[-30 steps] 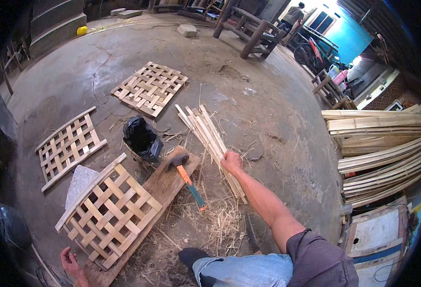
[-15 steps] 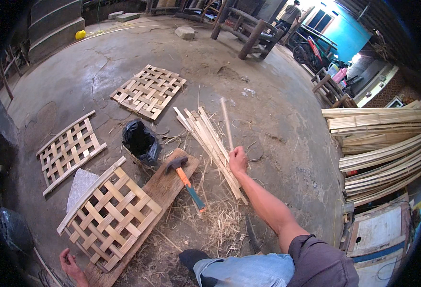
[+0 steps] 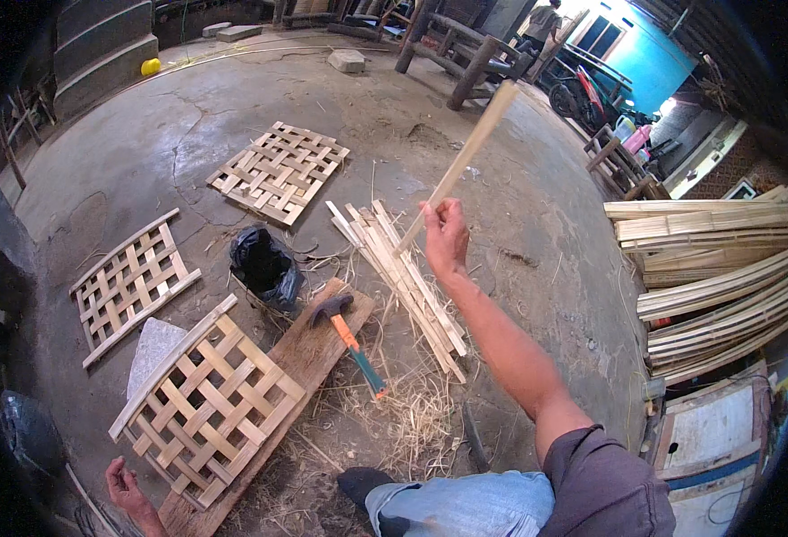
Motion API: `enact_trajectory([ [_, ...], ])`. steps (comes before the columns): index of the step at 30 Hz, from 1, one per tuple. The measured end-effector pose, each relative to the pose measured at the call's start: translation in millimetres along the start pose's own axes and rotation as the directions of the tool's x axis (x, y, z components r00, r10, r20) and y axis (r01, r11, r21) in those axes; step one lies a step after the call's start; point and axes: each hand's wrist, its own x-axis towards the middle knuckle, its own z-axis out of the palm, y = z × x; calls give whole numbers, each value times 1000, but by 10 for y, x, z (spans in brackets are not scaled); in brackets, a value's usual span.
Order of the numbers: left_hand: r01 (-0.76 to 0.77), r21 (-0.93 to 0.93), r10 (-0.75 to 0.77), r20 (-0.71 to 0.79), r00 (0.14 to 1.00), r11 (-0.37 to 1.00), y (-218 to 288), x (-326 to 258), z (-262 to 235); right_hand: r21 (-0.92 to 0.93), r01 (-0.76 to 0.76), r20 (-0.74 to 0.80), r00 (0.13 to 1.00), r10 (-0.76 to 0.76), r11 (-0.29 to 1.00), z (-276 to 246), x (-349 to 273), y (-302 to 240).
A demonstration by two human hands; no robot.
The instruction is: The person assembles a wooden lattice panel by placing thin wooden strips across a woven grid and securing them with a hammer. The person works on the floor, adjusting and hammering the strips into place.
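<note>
One bamboo slat (image 3: 467,157) is raised in the right hand (image 3: 445,234), the fingers clamped around its lower end so that it slants up and away over the concrete floor (image 3: 519,242). Just below the hand lies a loose bundle of similar slats (image 3: 400,273). A hammer (image 3: 349,333) with an orange and green handle rests on a wooden plank (image 3: 300,358), beside a woven bamboo lattice panel (image 3: 211,403). The left hand (image 3: 126,486) rests low by that panel, fingers loosely apart and holding nothing. A black bag (image 3: 264,266) sits near the plank.
</note>
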Motion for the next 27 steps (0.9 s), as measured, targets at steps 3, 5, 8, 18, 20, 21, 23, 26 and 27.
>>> enact_trajectory([
  [3, 16, 4, -16, -5, 1000, 1000, 316, -82, 43, 101, 19, 64, 998, -25, 995, 102, -29, -163],
  [5, 11, -27, -11, -3, 1000, 1000, 299, -96, 25, 191, 63, 52, 996, -74, 980, 141, -81, -316],
  [8, 4, -19, -4, -10, 1000, 1000, 305, -110, 56, 329, 90, 6, 995, -97, 940, 185, -233, -496],
  [18, -28, -274, 59, 105, 993, 961, 1421, -334, 771, 311, -765, 923, 384, 12, 564, -9, -2028, -1362],
  [20, 153, -248, -102, 207, 973, 957, 1880, -400, 968, 105, -850, 987, 152, 49, 516, -110, -2375, -1408],
  [21, 248, -292, -155, 308, 939, 924, 2211, -428, 1160, -9, -875, 998, 23, 60, 485, -196, -2564, -1361],
  [23, 379, -419, -220, 379, 899, 825, 2298, -449, 1348, -117, -910, 992, -93, 80, 398, -244, -2697, -1457],
  [26, 488, -615, -253, 432, 866, 619, 2175, -507, 1508, -130, -887, 992, -117, 55, 444, -243, -2877, -1537],
  [27, 530, -589, -243, 498, 832, 610, 2261, -476, 1531, -139, -875, 990, -123, 65, 464, -260, -2855, -1544],
])
